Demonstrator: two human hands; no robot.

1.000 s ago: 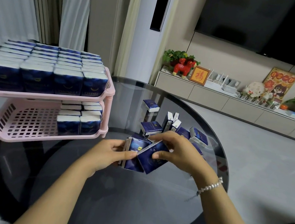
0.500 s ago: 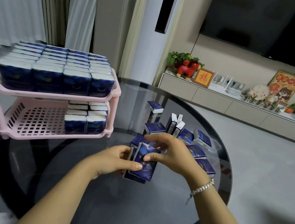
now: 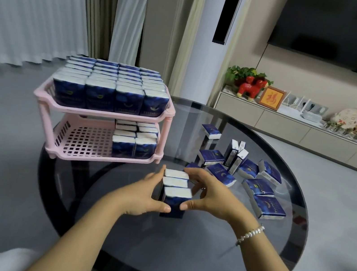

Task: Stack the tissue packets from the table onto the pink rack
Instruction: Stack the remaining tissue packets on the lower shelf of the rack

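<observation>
Head view shows my rack (image 3: 45,94) standing on the glass table (image 3: 199,257). Its top tier is packed full with packets (image 3: 110,86) set upright in rows, white ends up, dark blue faces toward me. On the lower tier (image 3: 81,142), a smaller block of packets (image 3: 134,141) fills the right end; the left part shows its bare grid.

Near the rack's front right leg, toward me, I hold a bundle of three (image 3: 175,188) between both hands. My left hand (image 3: 146,194) grips its left side, thumb curled on the front face; my right hand (image 3: 207,194) grips the right side, fingers wrapped over the back, thumb at the front. The three stand upright, pressed face to face in a row running away from me, white ends up and long axis vertical. I cannot tell whether they touch the glass.

Right of the rack, loose packets (image 3: 258,186) lie scattered, most flat, three (image 3: 235,154) standing on edge.
</observation>
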